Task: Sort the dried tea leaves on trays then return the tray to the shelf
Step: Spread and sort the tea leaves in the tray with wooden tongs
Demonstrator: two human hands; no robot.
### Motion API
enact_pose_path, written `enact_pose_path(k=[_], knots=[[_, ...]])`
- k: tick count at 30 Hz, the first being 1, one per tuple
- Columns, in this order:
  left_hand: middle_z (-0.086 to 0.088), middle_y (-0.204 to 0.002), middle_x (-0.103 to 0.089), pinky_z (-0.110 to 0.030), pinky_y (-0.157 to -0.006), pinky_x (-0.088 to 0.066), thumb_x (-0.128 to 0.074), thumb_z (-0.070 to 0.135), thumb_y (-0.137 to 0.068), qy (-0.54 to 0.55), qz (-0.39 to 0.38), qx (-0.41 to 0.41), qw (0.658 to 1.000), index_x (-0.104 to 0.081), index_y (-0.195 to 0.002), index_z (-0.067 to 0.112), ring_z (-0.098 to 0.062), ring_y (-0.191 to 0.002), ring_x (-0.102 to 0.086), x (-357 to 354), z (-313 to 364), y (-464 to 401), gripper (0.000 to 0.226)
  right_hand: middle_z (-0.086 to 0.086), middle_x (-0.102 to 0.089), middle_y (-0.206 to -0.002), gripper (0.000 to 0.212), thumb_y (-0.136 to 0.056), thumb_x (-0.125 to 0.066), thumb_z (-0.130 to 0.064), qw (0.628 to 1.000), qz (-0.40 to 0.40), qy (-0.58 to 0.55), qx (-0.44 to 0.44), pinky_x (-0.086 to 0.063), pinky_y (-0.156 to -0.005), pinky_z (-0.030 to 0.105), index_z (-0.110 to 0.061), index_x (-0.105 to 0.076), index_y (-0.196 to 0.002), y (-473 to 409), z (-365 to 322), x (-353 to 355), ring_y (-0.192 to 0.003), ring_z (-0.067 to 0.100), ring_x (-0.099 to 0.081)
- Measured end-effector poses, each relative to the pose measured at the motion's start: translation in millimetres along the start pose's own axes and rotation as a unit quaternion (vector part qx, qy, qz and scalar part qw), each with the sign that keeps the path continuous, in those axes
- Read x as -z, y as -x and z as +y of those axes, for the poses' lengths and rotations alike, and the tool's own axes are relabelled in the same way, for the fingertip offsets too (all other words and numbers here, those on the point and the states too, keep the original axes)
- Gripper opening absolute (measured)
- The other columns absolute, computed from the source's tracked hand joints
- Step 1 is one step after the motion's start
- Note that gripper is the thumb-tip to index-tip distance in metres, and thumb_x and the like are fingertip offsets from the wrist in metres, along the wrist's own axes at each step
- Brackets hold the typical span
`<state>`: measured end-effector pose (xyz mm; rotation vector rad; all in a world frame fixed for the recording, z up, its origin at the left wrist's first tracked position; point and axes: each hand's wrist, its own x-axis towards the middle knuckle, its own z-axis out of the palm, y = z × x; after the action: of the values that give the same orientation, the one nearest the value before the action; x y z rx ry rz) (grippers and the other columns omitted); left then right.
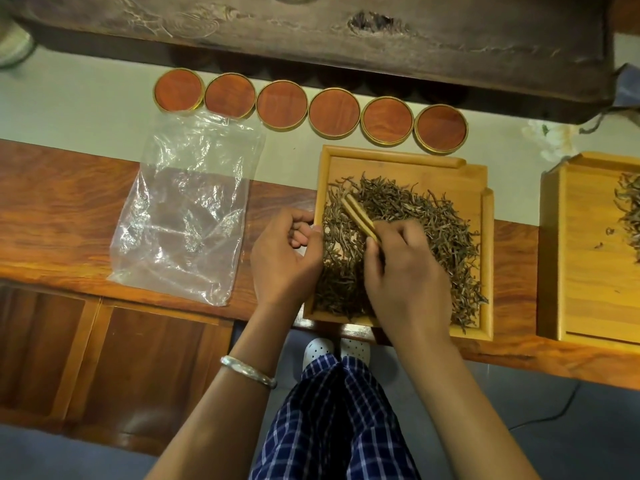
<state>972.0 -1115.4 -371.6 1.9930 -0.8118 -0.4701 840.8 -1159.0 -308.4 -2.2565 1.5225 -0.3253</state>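
Bamboo tray (pixel 485 237) holding a loose heap of dried tea leaves (pixel 426 220), set on the near wooden table (pixel 52 209) with its front edge at the table's lip. Leaves cover most of the tray floor; the far strip and the far-right corner stay bare.

Right hand (pixel 405 271) over the tray's near half, fingers curled round bamboo tongs (pixel 360 216); the tong tips point up-left into the heap and lie close together (whether a leaf is caught between them cannot be told).

Left hand (pixel 287 258) at the tray's left rim, fingers curled inward, thumb against the rim side; whether it holds anything cannot be told. A metal bangle (pixel 247 370) circles the left wrist.

Second tray (pixel 588 271) to the right, well apart, cut by the picture edge, with a thin scatter of leaves along its right side.

Clear plastic bag (pixel 187 209) lying flat and crumpled left of the hands, half on the table and half on the pale surface (pixel 69 109) beyond.

Six round wood-faced lids (pixel 282 103) with gold rims in a row on the pale surface, just beyond the tray, each touching or nearly touching the next.

Dark carved wooden slab (pixel 311 32) across the top.

Below the table edge: checked trousers (pixel 332 427) and white perforated shoes (pixel 318 349).
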Motion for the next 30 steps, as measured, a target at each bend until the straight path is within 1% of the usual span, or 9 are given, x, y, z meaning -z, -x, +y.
enact_pose_path(k=[3, 5, 8, 10, 14, 17, 22, 26, 30], knots=[[0.011, -0.068, -0.06, -0.025, -0.061, -0.049, -0.059, 0.032, -0.08, 0.0, -0.001, 0.007, 1.0, -0.06, -0.084, 0.034, -0.004, -0.062, -0.053, 0, 0, -1, 0.004, 0.006, -0.059, -0.101, 0.026, -0.095, -0.052, -0.021, 0.998, 0.052, -0.018, -0.001, -0.043, -0.043, 0.025, -0.007, -0.064, -0.113, 1, 7, 10, -0.057, 0.015, -0.053], [0.012, -0.067, -0.058, -0.024, -0.06, -0.048, -0.059, 0.032, -0.08, -0.001, -0.003, 0.009, 1.0, -0.06, -0.084, 0.033, -0.004, -0.061, -0.051, 0, 0, -1, 0.005, 0.006, -0.059, -0.099, 0.023, -0.093, -0.056, -0.017, 0.998, 0.068, -0.008, -0.01, -0.038, -0.044, 0.022, -0.006, -0.065, -0.111, 8, 16, 17, -0.059, 0.015, -0.053], [0.013, -0.065, -0.057, -0.02, -0.059, -0.046, -0.059, 0.032, -0.078, 0.002, -0.002, 0.012, 1.0, -0.061, -0.085, 0.033, -0.002, -0.059, -0.05, -1, 0, -1, 0.007, 0.008, -0.059, -0.098, 0.022, -0.092, -0.057, -0.015, 0.998, 0.043, 0.008, -0.035, -0.037, -0.043, 0.022, -0.005, -0.066, -0.109, 12, 21, 14, -0.058, 0.019, -0.056], [0.013, -0.066, -0.058, -0.017, -0.059, -0.045, -0.059, 0.033, -0.078, 0.001, -0.002, 0.012, 1.0, -0.06, -0.085, 0.034, -0.001, -0.059, -0.05, 0, 0, -1, 0.007, 0.009, -0.059, -0.099, 0.022, -0.093, -0.056, -0.016, 0.999, 0.03, 0.012, -0.038, -0.038, -0.042, 0.022, -0.004, -0.066, -0.109, 6, 15, 8, -0.055, 0.017, -0.053], [0.013, -0.066, -0.058, -0.011, -0.059, -0.043, -0.059, 0.033, -0.078, -0.004, -0.003, 0.008, 1.0, -0.059, -0.084, 0.036, -0.002, -0.061, -0.052, 0, 0, -1, 0.007, 0.008, -0.058, -0.106, 0.027, -0.095, -0.052, -0.021, 0.999, 0.034, 0.006, -0.027, -0.043, -0.047, 0.026, -0.008, -0.063, -0.116, -15, 1, -1, -0.058, 0.02, -0.056], [0.012, -0.067, -0.059, -0.014, -0.059, -0.044, -0.058, 0.036, -0.077, -0.002, -0.004, 0.011, 1.0, -0.059, -0.084, 0.036, -0.003, -0.061, -0.052, 0, 0, -2, 0.007, 0.009, -0.059, -0.106, 0.026, -0.094, -0.053, -0.019, 0.999, 0.049, 0.01, -0.02, -0.041, -0.046, 0.025, -0.007, -0.063, -0.115, -17, 1, 0, -0.057, 0.02, -0.055], [0.011, -0.068, -0.059, -0.018, -0.061, -0.048, -0.058, 0.035, -0.077, 0.003, -0.004, 0.011, 1.0, -0.06, -0.085, 0.035, -0.004, -0.061, -0.053, 0, 0, -2, 0.008, 0.009, -0.058, -0.105, 0.028, -0.095, -0.052, -0.021, 0.999, 0.028, 0.02, -0.032, -0.041, -0.046, 0.024, -0.008, -0.062, -0.118, -11, 5, 0, -0.057, 0.015, -0.049], [0.008, -0.07, -0.062, -0.026, -0.062, -0.051, -0.06, 0.031, -0.078, 0.003, -0.005, 0.011, 1.0, -0.061, -0.085, 0.034, -0.008, -0.063, -0.056, 0, 0, -2, 0.008, 0.011, -0.06, -0.106, 0.026, -0.094, -0.054, -0.018, 0.998, 0.056, 0.021, -0.012, -0.037, -0.049, 0.023, -0.006, -0.064, -0.115, -22, -4, -2, -0.06, 0.022, -0.057], [0.011, -0.069, -0.06, -0.024, -0.061, -0.05, -0.061, 0.03, -0.078, 0.0, -0.004, 0.007, 1.0, -0.06, -0.085, 0.035, -0.005, -0.062, -0.054, 1, 1, -2, 0.009, 0.013, -0.059, -0.111, 0.028, -0.094, -0.052, -0.019, 0.998, 0.041, 0.036, -0.016, -0.039, -0.05, 0.024, -0.005, -0.064, -0.115, -28, -3, -2, -0.065, 0.028, -0.062]])
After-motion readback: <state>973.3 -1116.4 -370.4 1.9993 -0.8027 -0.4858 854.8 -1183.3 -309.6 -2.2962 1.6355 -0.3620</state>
